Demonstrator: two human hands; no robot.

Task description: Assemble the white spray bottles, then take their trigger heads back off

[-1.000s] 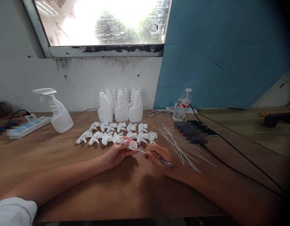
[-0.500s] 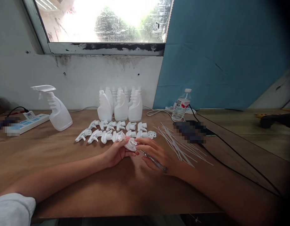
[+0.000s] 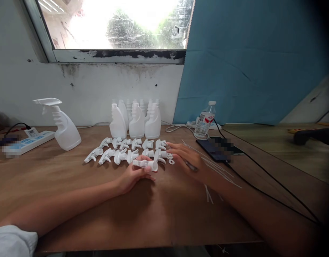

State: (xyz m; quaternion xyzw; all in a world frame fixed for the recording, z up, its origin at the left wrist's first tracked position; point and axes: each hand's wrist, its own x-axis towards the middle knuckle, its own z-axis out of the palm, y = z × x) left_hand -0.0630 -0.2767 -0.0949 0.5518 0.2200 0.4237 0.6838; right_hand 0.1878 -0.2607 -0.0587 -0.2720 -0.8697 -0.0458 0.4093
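Wrapped round a white spray trigger head (image 3: 143, 164), my left hand (image 3: 131, 176) holds it over the table with the round collar turned to the right. My right hand (image 3: 187, 159) grips a slim tool (image 3: 191, 166) with a thin metal shaft and a clear handle, mostly hidden by the fingers. Its fingertips are beside several small white ring washers (image 3: 171, 162) at the right end of the trigger heads. Two rows of white spray trigger heads (image 3: 120, 156) lie beyond my hands.
White bottles without tops (image 3: 137, 121) stand by the wall. A bottle with a trigger head (image 3: 66, 128) and a power strip (image 3: 30, 141) are at left. Right are thin white tubes (image 3: 220, 169), a water bottle (image 3: 205, 121), a phone (image 3: 211, 150) and black cables (image 3: 271, 175).
My right hand has moved from the trigger head rightward and away from me to the washers, still holding the tool. My left hand has turned the trigger head; one washer now lies apart from the others.
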